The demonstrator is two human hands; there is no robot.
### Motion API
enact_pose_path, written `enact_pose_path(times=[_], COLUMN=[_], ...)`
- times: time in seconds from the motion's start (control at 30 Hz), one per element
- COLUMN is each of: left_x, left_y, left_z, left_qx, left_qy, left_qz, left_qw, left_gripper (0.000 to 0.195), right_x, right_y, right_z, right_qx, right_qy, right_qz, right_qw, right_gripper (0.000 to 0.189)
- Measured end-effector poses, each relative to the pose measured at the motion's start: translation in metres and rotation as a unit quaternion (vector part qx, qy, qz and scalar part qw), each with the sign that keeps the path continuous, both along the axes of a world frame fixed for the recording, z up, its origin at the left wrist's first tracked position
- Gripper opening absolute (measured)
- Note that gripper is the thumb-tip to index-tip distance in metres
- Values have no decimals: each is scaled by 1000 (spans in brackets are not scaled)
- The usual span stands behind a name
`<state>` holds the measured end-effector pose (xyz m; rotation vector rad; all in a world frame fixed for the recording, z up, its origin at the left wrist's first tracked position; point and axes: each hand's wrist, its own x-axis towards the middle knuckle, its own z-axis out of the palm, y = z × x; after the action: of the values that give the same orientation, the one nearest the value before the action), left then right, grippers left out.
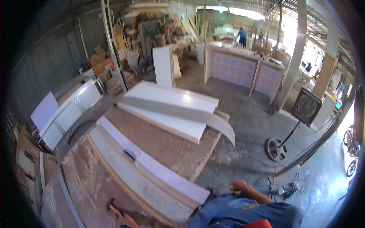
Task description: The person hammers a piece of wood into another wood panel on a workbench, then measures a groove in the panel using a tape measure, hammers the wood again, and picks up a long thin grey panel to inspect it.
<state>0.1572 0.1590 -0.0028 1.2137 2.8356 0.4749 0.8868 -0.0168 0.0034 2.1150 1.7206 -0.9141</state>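
Note:
My left hand point(127, 221) is at the bottom edge, closed around the orange handle of a hammer point(114, 208) with a dark head. It is above the dusty brown worktable point(82, 173). My right hand point(237, 186) hangs beside my blue shirt, over the grey floor; its fingers look curled, but whether they hold anything is unclear. Between the hands, a long shallow wooden trough-like piece point(148, 185) lies across the table, with pale faces and a lilac-white strip point(159, 162) along its far side. A small dark object point(129, 155) rests in its channel.
White panels point(168, 97) lie stacked at the table's far end, a grey flexible strip point(171, 114) draped across them and overhanging the edge. A pedestal fan point(306, 107) stands right, near tangled cables point(291, 188). Farther back are a counter frame point(233, 68) and another person point(242, 37).

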Motion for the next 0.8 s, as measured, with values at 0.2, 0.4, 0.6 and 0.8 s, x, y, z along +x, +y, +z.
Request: enact_pose_path(times=[0.2, 0.4, 0.6, 0.8], left_x=[94, 190, 310, 457], left_y=[-42, -104, -130, -135], left_z=[52, 51, 114, 169], left_qx=[360, 491, 474, 477], left_qy=[-43, -331, -340, -329], left_qz=[-14, -5, 74, 86], left_qw=[932, 806, 809, 811], left_gripper=[41, 30, 24, 24], right_x=[24, 66, 144, 272], right_y=[46, 126, 264, 406], right_z=[53, 106, 111, 55], right_qx=[131, 210, 387, 426], right_qy=[30, 125, 217, 127], right_qz=[-5, 4, -56, -69], right_qw=[991, 970, 895, 893], right_gripper=[40, 42, 47, 67])
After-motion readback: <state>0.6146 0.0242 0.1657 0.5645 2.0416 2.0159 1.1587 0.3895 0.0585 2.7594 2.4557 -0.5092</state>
